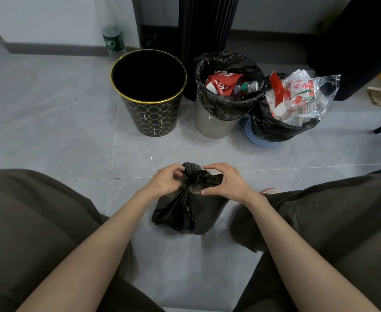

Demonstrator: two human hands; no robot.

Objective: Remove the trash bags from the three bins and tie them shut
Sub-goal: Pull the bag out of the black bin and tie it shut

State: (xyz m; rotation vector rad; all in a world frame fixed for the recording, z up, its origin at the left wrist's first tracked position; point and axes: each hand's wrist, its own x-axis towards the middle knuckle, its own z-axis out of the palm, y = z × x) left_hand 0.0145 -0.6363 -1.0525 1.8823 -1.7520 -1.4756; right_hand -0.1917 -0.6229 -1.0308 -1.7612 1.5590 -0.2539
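A black trash bag [189,210] stands on the floor between my knees, its top gathered into a bunch. My left hand [166,180] pinches the gathered plastic from the left, and my right hand [226,182] grips it from the right. Behind it stand three bins. The black bin with gold pattern [155,115] on the left has no bag in it. The grey bin [214,124] in the middle holds a black bag [225,102] with red wrappers and a bottle. The blue bin [260,140] on the right holds a black bag [272,124] overflowing with clear and red packaging.
A tall clear water bottle [112,34] stands against the wall behind the left bin. A dark ribbed column [205,30] rises behind the middle bin, and dark furniture [360,41] fills the right. My trouser legs flank the bag on a grey tiled floor [50,109].
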